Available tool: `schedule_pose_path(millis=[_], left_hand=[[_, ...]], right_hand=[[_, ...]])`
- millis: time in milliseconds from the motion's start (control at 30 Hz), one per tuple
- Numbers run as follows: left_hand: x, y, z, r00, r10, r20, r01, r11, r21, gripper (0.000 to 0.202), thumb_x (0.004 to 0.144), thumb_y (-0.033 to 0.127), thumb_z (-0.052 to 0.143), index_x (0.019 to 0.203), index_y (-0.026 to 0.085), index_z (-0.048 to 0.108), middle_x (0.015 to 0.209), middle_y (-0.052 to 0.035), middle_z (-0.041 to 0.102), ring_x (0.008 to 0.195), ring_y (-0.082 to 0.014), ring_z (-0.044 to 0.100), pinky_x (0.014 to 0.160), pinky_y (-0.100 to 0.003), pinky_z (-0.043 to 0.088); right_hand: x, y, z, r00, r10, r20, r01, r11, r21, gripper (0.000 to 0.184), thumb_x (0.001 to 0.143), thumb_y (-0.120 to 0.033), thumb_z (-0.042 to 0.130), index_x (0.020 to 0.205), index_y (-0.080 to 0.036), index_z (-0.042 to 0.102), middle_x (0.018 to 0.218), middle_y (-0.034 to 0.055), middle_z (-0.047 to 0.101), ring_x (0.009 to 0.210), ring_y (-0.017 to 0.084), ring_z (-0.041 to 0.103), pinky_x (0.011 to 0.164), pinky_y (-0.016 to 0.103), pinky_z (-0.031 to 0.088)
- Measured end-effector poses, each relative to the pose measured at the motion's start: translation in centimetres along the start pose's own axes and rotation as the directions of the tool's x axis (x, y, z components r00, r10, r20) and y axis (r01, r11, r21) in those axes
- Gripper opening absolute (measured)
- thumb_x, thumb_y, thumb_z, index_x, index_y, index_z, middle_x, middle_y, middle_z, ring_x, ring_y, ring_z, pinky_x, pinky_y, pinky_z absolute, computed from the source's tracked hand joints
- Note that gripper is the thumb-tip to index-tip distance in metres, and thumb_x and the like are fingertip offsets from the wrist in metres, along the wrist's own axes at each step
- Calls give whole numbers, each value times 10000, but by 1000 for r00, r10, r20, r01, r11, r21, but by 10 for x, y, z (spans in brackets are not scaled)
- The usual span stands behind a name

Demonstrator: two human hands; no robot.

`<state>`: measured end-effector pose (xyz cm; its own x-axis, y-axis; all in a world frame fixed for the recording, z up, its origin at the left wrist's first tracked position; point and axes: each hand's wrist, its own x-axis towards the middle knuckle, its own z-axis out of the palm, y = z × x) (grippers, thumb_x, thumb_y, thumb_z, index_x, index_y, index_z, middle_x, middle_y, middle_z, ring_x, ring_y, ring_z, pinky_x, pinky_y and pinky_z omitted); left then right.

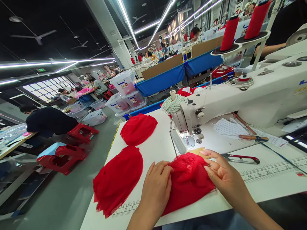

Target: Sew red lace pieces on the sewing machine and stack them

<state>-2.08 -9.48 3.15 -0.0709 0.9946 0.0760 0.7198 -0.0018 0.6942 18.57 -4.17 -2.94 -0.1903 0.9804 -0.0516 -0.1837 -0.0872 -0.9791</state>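
Observation:
A red lace-trimmed fabric piece lies on the table in front of the sewing machine. My left hand has its fingers curled on the left edge of this cloth. At the opposite edge, my right hand pinches the fabric between thumb and fingers. The machine's needle area, lit by a lamp, is just beyond the cloth. To the left lie a stack of red fabric pieces and, farther back, another red fabric pile.
Red-handled scissors lie right of my right hand, beside paper pattern pieces. A printed ruler scale runs along the table front. Red thread cones stand behind the machine. Lidded plastic boxes and red stools occupy the floor left.

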Motion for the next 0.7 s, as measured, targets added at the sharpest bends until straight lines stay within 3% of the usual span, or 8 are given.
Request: schedule_pose_path(millis=[133, 267, 367, 433, 500, 600, 667, 700], left_hand=[[2, -6, 4, 996, -18, -91, 28, 995, 100, 256, 797, 188, 574, 1012, 274, 683, 1091, -80, 667, 1002, -304, 560, 1009, -450, 315], [4, -9, 8, 999, -12, -50, 29, 936, 351, 326, 834, 201, 516, 1148, 237, 597, 1088, -83, 629, 951, -281, 560, 843, -410, 407], [6, -7, 7, 994, -107, -1, 92, 851, 517, 156, 858, 203, 478, 960, 201, 596, 974, -73, 600, 874, -256, 551, 765, -378, 402], [7, -4, 3, 982, -184, 38, 137, 841, 523, 122, 883, 227, 444, 801, 204, 531, 866, -49, 575, 793, -228, 531, 707, -345, 378], [7, 0, -2, 969, -221, 110, 164, 910, 380, 161, 917, 263, 388, 780, 218, 459, 779, -8, 543, 709, -189, 488, 647, -307, 346], [8, 9, -5, 950, -127, 287, 138, 990, -16, 121, 923, 286, 397, 826, 226, 438, 703, 51, 487, 644, -137, 421, 608, -258, 318], [11, 17, -4, 910, 21, 414, 90, 965, -247, 81, 880, 264, 491, 816, 215, 483, 706, 58, 495, 657, -118, 426, 620, -235, 329], [13, 20, -2, 887, 82, 454, 84, 939, -334, 77, 848, 257, 547, 800, 205, 515, 716, 54, 517, 673, -115, 444, 633, -230, 339]], right_hand=[[1, 3, -1, 1000, -27, 11, 27, 1000, -12, 390, 838, -435, 590, 1192, -300, 498, 1358, 80, 546, 1229, 284, 528, 976, 425, 485], [0, 2, 0, 996, -95, 1, 94, 990, -109, 392, 831, -405, 581, 1196, -291, 497, 1368, 81, 536, 1198, 278, 556, 982, 413, 478], [-1, -1, -2, 989, -149, -10, 142, 962, -233, 352, 850, -381, 532, 1187, -286, 499, 1293, 74, 593, 1100, 249, 631, 900, 359, 537], [-4, -4, -5, 974, -220, -43, 189, 909, -372, 290, 882, -338, 469, 1165, -294, 519, 1179, 50, 653, 994, 214, 681, 795, 306, 576], [-8, -10, -8, 924, -382, -25, 305, 774, -554, 252, 891, -280, 437, 1107, -297, 567, 1061, 28, 684, 909, 194, 694, 739, 287, 577], [-13, -20, -7, 755, -635, 161, 545, 472, -693, 205, 874, -246, 508, 1042, -283, 619, 1027, 45, 678, 925, 209, 666, 799, 328, 546], [-15, -27, -1, 670, -664, 333, 676, 360, -643, 296, 849, -328, 594, 1138, -263, 603, 1147, 83, 653, 1027, 245, 631, 855, 362, 528], [-15, -29, 3, 665, -629, 403, 709, 362, -605, 389, 831, -378, 622, 1196, -250, 578, 1189, 96, 643, 1040, 255, 629, 847, 364, 534]])
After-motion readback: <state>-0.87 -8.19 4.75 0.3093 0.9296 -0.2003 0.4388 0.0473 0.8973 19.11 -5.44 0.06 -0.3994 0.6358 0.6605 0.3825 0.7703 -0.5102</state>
